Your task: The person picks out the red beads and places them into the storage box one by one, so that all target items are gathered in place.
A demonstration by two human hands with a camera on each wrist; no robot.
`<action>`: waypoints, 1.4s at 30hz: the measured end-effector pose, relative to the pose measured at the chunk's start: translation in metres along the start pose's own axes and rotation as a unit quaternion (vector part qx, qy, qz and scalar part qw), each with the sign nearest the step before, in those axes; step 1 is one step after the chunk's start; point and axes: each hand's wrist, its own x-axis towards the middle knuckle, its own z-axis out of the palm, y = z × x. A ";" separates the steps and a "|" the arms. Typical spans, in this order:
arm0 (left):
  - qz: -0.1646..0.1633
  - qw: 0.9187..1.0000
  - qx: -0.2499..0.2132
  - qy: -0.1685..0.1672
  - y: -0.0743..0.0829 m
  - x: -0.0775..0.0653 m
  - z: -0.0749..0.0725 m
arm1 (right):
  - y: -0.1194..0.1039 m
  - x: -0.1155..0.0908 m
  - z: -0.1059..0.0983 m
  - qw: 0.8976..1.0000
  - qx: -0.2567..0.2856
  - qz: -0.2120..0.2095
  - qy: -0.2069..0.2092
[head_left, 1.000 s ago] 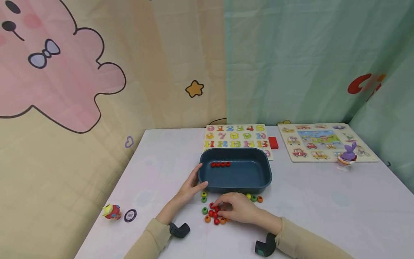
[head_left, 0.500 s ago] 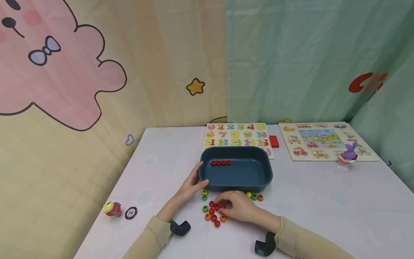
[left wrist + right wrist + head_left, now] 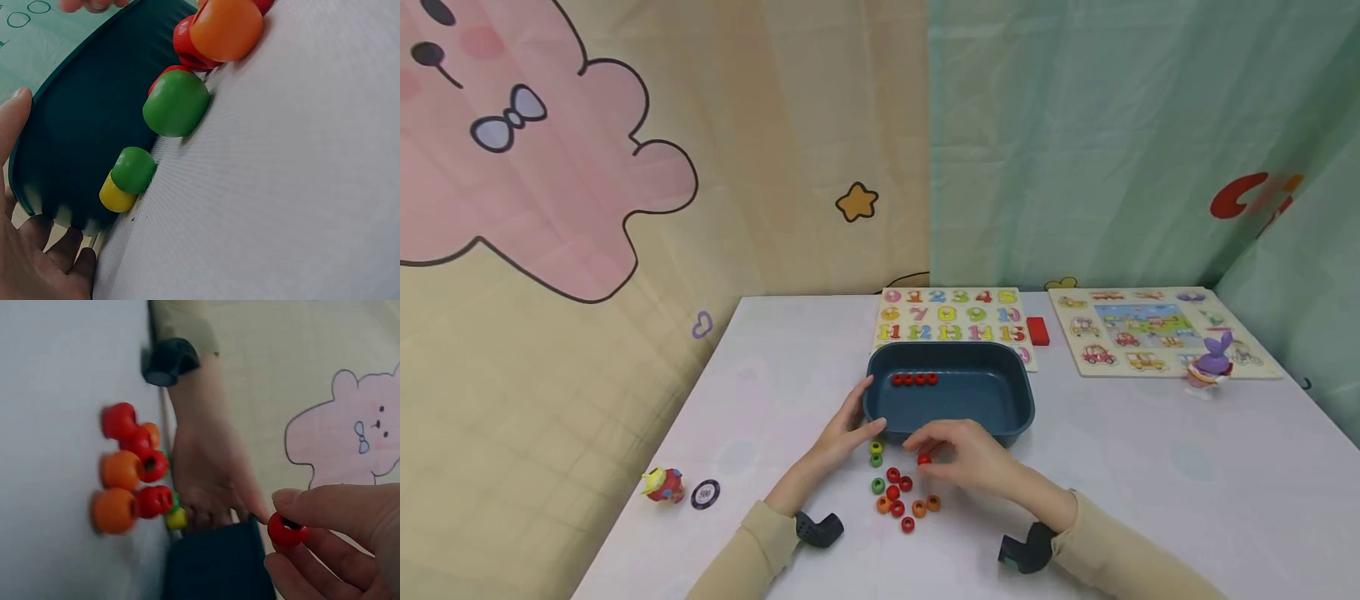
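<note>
In the head view my left hand (image 3: pixel 835 440) grips the left end of a dark blue rectangular tub (image 3: pixel 977 400), its fingers along the outer wall and thumb at the near corner. Between right thumb and fingers I pinch a red bead (image 3: pixel 286 531) with a hole through it. That right hand (image 3: pixel 968 452) is raised just before the tub's near wall. Inside the tub, several red beads (image 3: pixel 921 379) form a short row near the back left. Loose red beads (image 3: pixel 897 507), orange beads (image 3: pixel 919 508) and green beads (image 3: pixel 176 103) lie on the table, with a yellow bead (image 3: pixel 117 194) beside the tub.
Behind the tub lies a number puzzle board (image 3: pixel 947 314), with a red block (image 3: pixel 1037 331) beside it. A vehicle puzzle board (image 3: pixel 1142 358) and a purple-topped toy (image 3: pixel 1213 360) are at the right. A small figure (image 3: pixel 663 485) and a round chip (image 3: pixel 705 495) sit far left.
My right hand has lifted a red bead from the cluster and moved it up toward the tub, uncovering an orange bead. The left hand stays on the tub.
</note>
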 end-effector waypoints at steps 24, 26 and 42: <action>-0.013 1.000 0.012 0.011 -0.001 -0.002 0.004 | 0.085 0.065 -0.066 0.991 -0.062 0.115 0.010; -0.011 1.000 0.013 0.007 -0.001 -0.002 0.003 | 0.090 0.065 -0.062 0.989 -0.088 0.120 0.011; -0.006 1.000 0.014 0.008 0.000 0.000 0.001 | 0.096 0.070 -0.051 0.977 -0.183 0.109 0.022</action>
